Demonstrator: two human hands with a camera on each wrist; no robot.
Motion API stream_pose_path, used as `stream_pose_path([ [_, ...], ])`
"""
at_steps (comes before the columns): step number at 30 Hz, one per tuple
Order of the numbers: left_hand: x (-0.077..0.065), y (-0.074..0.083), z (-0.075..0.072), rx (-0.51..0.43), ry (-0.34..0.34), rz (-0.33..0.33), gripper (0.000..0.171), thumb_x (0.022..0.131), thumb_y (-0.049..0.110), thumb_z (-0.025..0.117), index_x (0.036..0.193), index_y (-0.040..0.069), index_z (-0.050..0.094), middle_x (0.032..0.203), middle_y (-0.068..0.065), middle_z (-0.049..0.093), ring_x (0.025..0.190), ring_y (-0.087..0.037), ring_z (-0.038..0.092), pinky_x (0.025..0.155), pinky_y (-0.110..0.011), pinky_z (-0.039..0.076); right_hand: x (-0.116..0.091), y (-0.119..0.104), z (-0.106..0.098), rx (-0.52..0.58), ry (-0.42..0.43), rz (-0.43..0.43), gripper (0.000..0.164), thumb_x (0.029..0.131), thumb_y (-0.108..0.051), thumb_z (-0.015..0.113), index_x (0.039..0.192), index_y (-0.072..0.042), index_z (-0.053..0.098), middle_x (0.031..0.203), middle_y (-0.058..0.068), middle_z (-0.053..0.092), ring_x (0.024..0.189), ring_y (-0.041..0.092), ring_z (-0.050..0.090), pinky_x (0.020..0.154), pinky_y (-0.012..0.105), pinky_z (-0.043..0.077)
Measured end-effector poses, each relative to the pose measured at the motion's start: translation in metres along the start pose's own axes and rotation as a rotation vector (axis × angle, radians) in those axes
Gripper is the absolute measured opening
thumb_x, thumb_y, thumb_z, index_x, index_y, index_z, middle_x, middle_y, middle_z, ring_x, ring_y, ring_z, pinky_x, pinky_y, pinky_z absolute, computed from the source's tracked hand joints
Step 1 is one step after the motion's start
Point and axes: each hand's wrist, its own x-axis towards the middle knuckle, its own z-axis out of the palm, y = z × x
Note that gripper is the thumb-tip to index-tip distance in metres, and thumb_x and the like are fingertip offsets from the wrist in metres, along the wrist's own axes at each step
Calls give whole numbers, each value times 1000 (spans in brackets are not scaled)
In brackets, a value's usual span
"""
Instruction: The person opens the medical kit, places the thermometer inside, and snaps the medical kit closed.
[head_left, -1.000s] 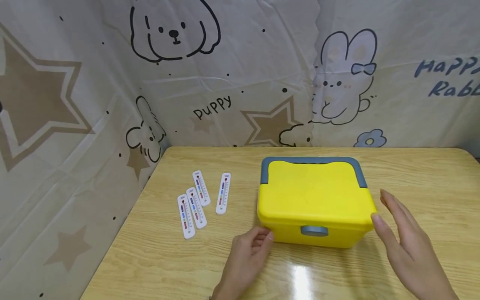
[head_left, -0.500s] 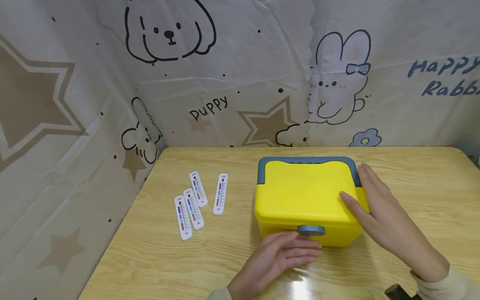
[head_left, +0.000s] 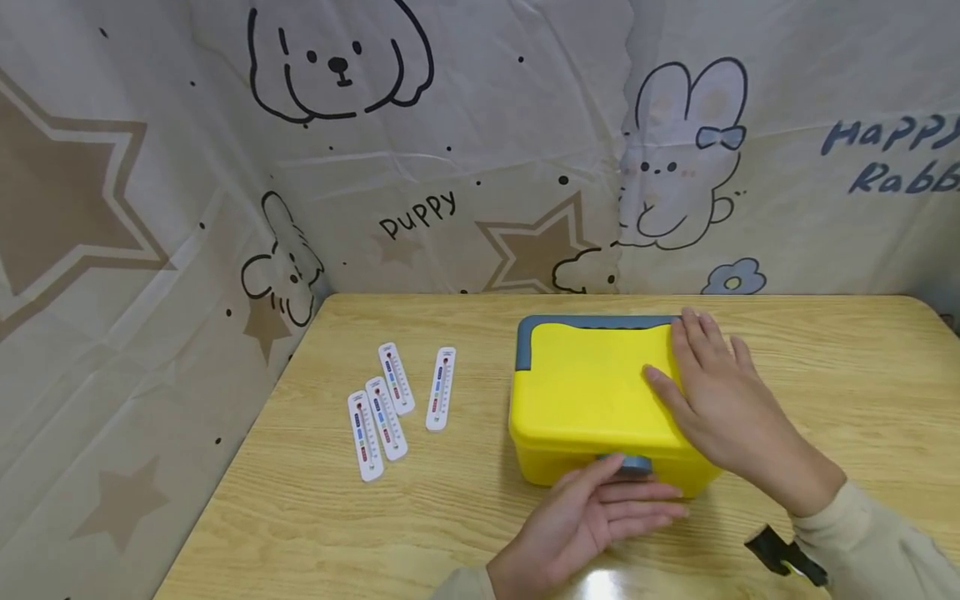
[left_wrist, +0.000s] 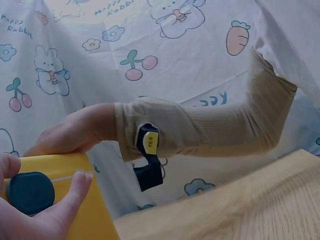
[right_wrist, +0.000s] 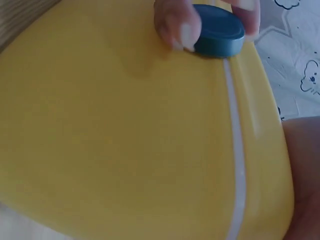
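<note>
A yellow box with a grey-blue carrying handle stands with its lid down. My right hand rests on the right part of the lid, its fingers extended toward the back edge. In front of the box, my left hand is turned palm up with its fingers straight. Its thumb and fingers lie either side of the round blue-grey latch, as both wrist views show. Part of the latch is hidden by the thumb in the head view.
Several white thermometer cards lie on the wooden table left of the box. A cloth printed with cartoon animals hangs behind and along the left side. A black strap hangs by the right sleeve.
My left hand has moved from the box's lower left corner to the front latch and turned palm up. My right hand has come from beside the box onto the lid.
</note>
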Motion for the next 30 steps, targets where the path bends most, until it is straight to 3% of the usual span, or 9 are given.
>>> stream_pose_path([
  [7,3,-5,3,32,56,48,45,99,31,53,121,-8,53,126,-38,50,117,-44,53,97,-42,48,5,0,-1,-55,-37,4,63,106,-30,28,145,18,14,153,35,4,142,48,2,115,57,0],
  [20,8,-10,7,120,158,128,52,97,32,55,118,-16,55,116,-38,57,104,-38,64,86,-40,54,8,1,2,-35,-28,20,61,106,-27,28,146,17,12,154,33,3,143,46,0,116,55,1],
  [30,8,-10,10,112,215,105,48,96,32,57,114,-13,58,112,-34,61,103,-38,64,84,-40,56,9,1,2,-19,-19,19,61,106,-26,28,145,17,13,154,34,4,143,46,0,116,55,1],
])
